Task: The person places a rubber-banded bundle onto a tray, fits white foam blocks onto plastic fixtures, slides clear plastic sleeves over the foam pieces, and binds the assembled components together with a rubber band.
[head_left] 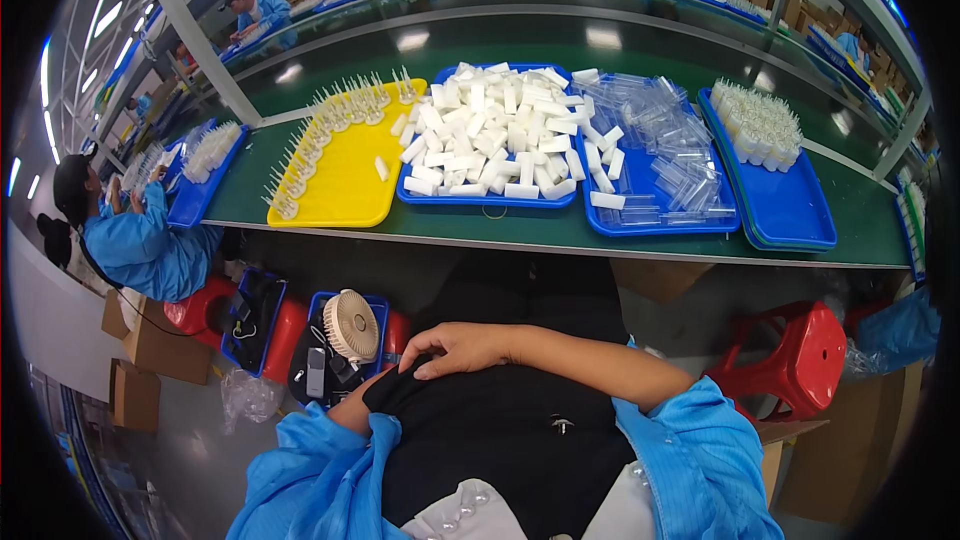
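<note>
My right forearm crosses my body, and my right hand (458, 348) lies at the left of my waist. Its fingers are curled onto the black cloth (510, 415) of my clothing, with the thumb bent below them. My left forearm (352, 408) comes out of a blue sleeve and goes in under that cloth, so my left hand is hidden. On the bench ahead, apart from both hands, a blue tray (490, 198) is heaped with white blocks (490, 125). A yellow tray (345, 185) beside it carries clear pieces with thin upright pins (345, 105) and one loose white block.
Right of the heap, a blue tray (660, 225) holds clear plastic tubes (665, 140); another (790, 215) has packed pin pieces. A beige fan (351, 326) lies in a blue bin at lower left. Red stools (800, 360) stand below. A co-worker (150, 240) sits at left.
</note>
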Demonstrator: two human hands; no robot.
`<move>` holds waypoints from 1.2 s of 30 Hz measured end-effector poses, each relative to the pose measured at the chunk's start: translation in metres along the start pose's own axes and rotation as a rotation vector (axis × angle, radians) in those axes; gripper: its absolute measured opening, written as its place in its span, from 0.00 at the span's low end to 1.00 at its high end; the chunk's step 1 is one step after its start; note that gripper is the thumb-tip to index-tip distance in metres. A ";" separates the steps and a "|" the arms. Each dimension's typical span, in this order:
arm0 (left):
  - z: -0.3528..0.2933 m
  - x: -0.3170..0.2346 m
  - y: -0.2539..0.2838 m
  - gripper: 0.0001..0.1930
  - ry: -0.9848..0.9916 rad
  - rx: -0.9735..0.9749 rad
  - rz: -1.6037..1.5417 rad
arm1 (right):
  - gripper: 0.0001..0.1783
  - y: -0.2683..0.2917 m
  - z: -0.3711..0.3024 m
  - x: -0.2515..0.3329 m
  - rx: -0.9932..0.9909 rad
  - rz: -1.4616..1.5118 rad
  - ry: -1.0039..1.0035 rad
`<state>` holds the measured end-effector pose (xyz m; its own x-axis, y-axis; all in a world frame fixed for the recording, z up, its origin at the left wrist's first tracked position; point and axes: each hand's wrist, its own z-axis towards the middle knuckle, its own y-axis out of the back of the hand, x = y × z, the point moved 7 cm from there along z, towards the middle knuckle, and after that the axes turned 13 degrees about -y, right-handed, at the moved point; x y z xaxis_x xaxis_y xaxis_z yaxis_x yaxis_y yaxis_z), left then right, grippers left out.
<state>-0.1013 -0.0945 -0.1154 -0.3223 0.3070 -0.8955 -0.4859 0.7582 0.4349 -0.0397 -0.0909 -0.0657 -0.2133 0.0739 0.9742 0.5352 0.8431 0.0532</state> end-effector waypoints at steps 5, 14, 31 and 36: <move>-0.016 0.012 0.012 0.15 0.094 0.030 -0.039 | 0.16 0.012 -0.001 -0.015 -0.040 0.201 -0.097; -0.045 0.045 0.051 0.15 0.301 0.048 -0.123 | 0.10 0.059 0.009 -0.022 -0.520 -0.196 0.151; 0.011 -0.048 0.273 0.11 0.100 -0.743 1.230 | 0.23 0.097 -0.060 -0.056 -0.482 -0.199 -0.410; 0.021 -0.003 0.314 0.17 0.432 -0.541 1.262 | 0.13 0.103 -0.087 0.029 -0.544 0.022 -0.158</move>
<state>-0.2357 0.1542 0.0218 -0.9309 0.3268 0.1633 0.0926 -0.2213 0.9708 0.0801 -0.0481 -0.0125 -0.2945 0.2023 0.9340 0.8761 0.4476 0.1793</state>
